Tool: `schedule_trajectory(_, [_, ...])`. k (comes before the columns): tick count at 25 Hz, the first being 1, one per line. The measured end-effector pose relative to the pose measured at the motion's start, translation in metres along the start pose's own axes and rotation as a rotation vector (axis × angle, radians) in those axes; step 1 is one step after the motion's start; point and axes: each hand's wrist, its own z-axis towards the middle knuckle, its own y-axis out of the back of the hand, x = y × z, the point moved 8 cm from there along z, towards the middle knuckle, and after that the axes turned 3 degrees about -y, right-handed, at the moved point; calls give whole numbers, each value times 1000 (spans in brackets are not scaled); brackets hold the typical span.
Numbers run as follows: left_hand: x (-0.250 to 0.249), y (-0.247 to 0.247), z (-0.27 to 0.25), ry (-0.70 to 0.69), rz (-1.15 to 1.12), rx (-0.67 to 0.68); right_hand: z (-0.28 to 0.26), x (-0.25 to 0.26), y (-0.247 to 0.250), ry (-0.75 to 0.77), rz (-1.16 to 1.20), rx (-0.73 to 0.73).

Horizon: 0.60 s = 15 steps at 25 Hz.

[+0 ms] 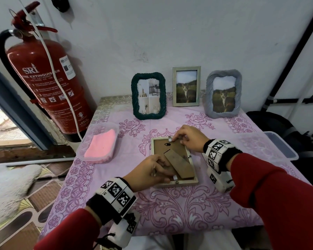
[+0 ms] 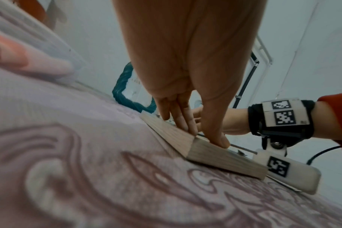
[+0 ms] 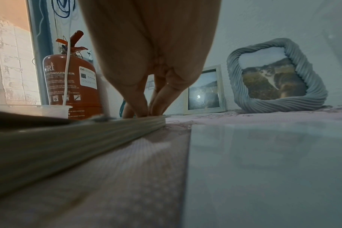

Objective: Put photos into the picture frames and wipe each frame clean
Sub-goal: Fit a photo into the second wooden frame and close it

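Frame work is at the fastening stage, by the look of it: a pale wooden frame [image 1: 173, 161] lies face down on the bench [image 1: 188, 210], brown backing board up, so the clips on its back can be reached. All places below are given from this frame.

At its far edge the right hand [image 1: 190, 138] has fingertips [image 3: 142, 113] down on a small white tab [image 1: 169, 140], thumb and fingers drawn together as if pinching or turning it; whether they truly clasp it I cannot tell. At the near-left corner the left hand [image 1: 148, 173] lies over the rim, thumb [image 2: 218, 138] pressing down beside another white tab [image 1: 175, 177], fingers straight and holding nothing. That flat press likely pins the frame while the other hand works.

The frame's long axis runs away from the person, slanting slightly toward the near right. Its folding stand [image 1: 180, 164] lies flat on the board, pointing to the near-right corner.

Beyond the far edge three frames stand upright against the wall, each already showing a photo: a green rope frame [image 1: 148, 96], a slim pale frame [image 1: 186, 86] and a grey ribbed frame [image 1: 223, 93]. To the far left a clear tub [image 1: 79, 154] holds a pink cloth [image 1: 101, 144], presumably for wiping.
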Motion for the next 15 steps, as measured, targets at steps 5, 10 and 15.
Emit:
schedule_trajectory(5, [17,39,0,164,13,-268,-7,5,3,-23,46,55])
schedule_trajectory(10, [47,39,4,471,-59,-319,-16,28,8,0,0,-76])
schedule_trajectory(15, [50,26,4,490,-58,-295,-29,46,-12,86,45,109])
